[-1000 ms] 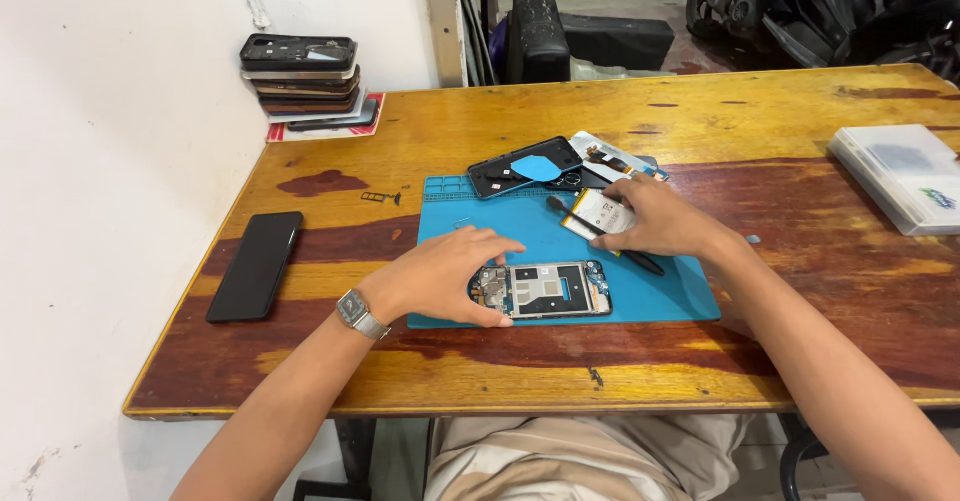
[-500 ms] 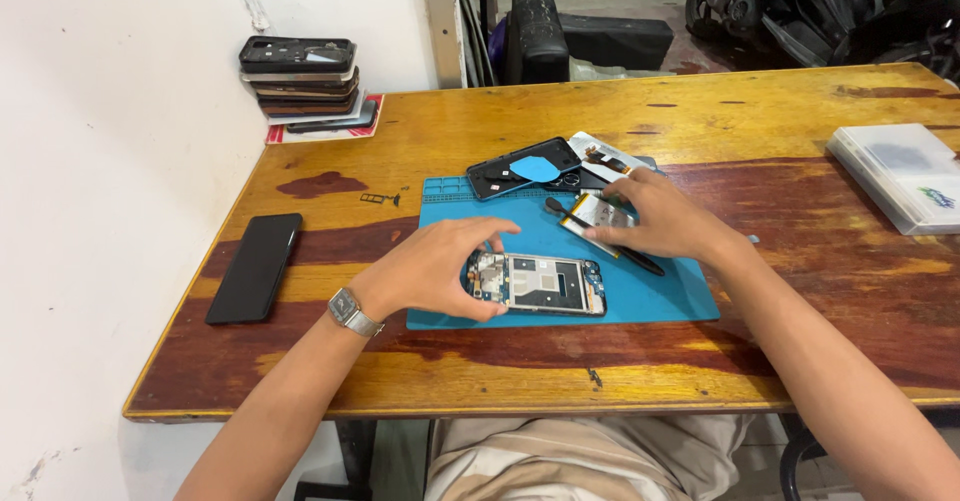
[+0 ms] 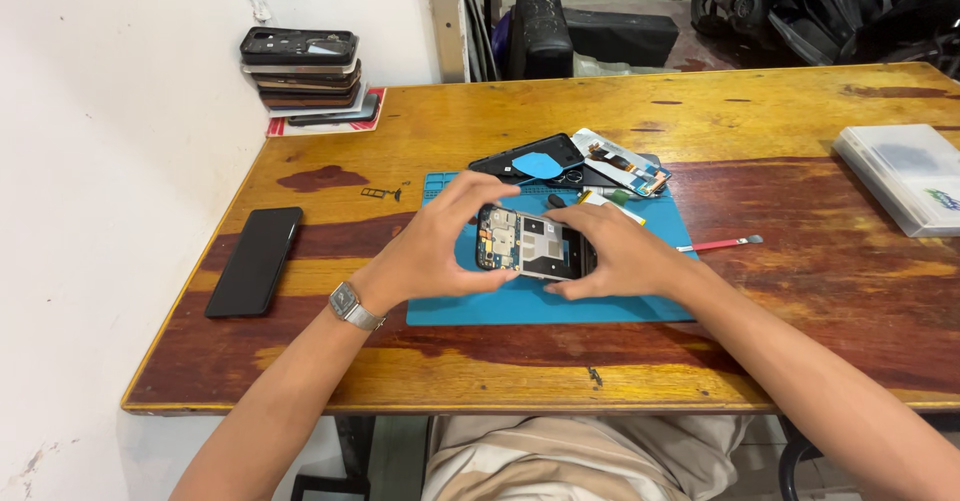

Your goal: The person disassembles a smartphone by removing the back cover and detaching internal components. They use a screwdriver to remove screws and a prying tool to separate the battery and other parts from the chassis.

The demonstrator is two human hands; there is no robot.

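Observation:
An opened phone [image 3: 530, 243] with its circuit boards showing is held a little above the blue work mat [image 3: 520, 301]. My left hand [image 3: 435, 246], a watch on its wrist, grips the phone's left end between thumb and fingers. My right hand [image 3: 615, 251] grips the right end. Behind the hands lie a black phone back cover [image 3: 500, 164] with a blue triangular pick [image 3: 540, 164] on it, and another opened phone part [image 3: 622, 161].
A black phone [image 3: 255, 261] lies face down at the table's left edge. A stack of phone parts [image 3: 305, 73] stands at the back left corner. A red-handled tool [image 3: 720, 245] rests right of the mat. A clear plastic box [image 3: 905, 176] sits at the far right.
Both hands have closed on the opened phone and lifted it off the mat. My right hand left the part behind the mat and came to the phone's right end.

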